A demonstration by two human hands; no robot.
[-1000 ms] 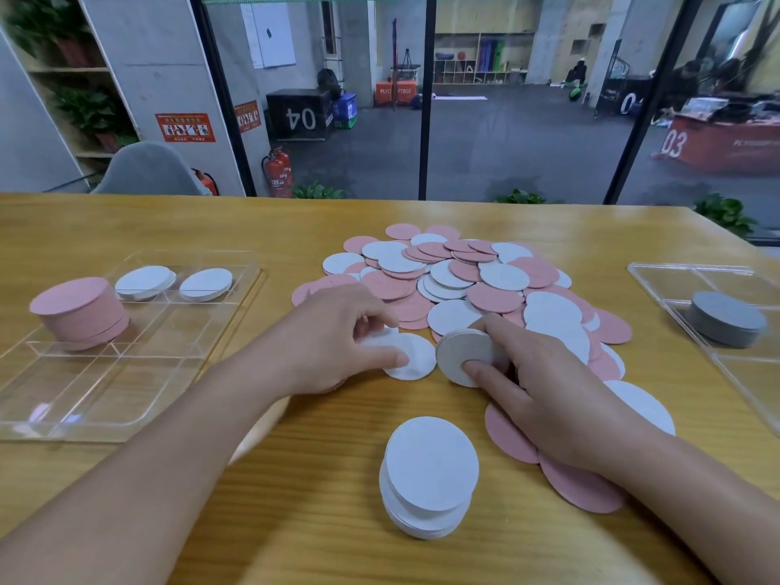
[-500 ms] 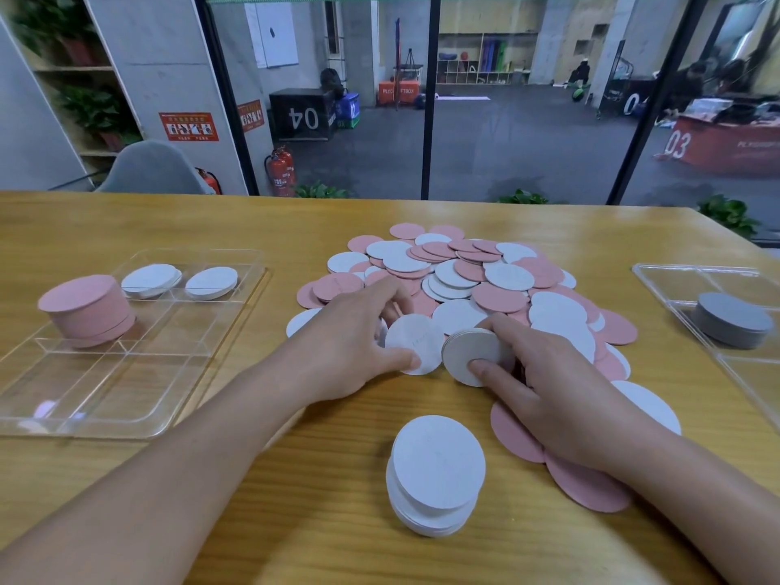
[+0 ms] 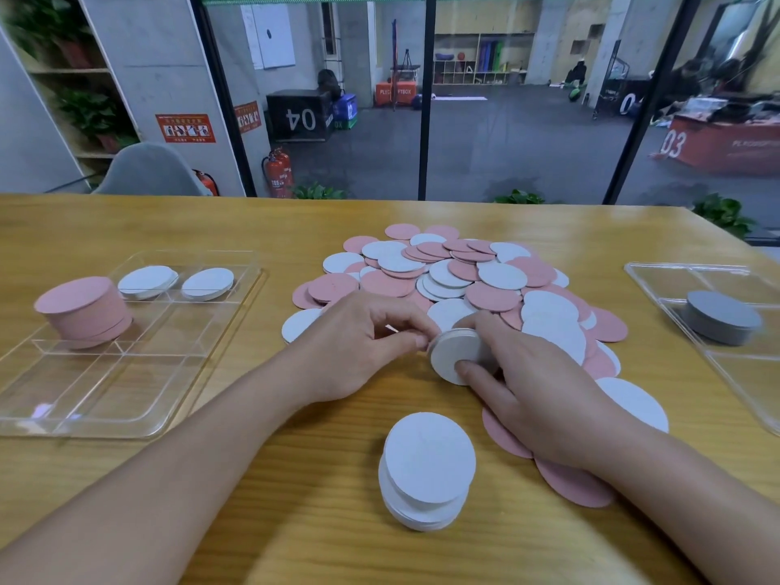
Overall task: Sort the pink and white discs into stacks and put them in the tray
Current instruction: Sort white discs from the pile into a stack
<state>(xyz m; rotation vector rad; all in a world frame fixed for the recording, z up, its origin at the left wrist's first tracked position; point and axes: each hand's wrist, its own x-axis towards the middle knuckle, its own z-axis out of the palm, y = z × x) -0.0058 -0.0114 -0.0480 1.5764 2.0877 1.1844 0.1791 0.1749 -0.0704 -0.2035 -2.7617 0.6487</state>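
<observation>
A loose heap of pink and white discs (image 3: 464,276) covers the middle of the table. My right hand (image 3: 532,386) grips a small tilted stack of white discs (image 3: 453,354) at the heap's near edge, thumb on its face. My left hand (image 3: 363,344) pinches the left rim of that same stack with thumb and fingertips. A separate stack of white discs (image 3: 426,470) stands nearer to me. The clear tray (image 3: 126,399) on the left holds a tall pink stack (image 3: 84,310) and two low white stacks (image 3: 147,280) (image 3: 209,282).
A second clear tray (image 3: 743,373) at the right edge holds a grey disc stack (image 3: 721,316). Two pink discs (image 3: 570,483) lie under my right wrist. Bare wooden tabletop (image 3: 253,521) lies in front. A glass wall runs behind the table's far edge.
My left hand has brought a white disc rightwards onto the stack in my right hand; both hands now meet at that stack. The view shifted slightly.
</observation>
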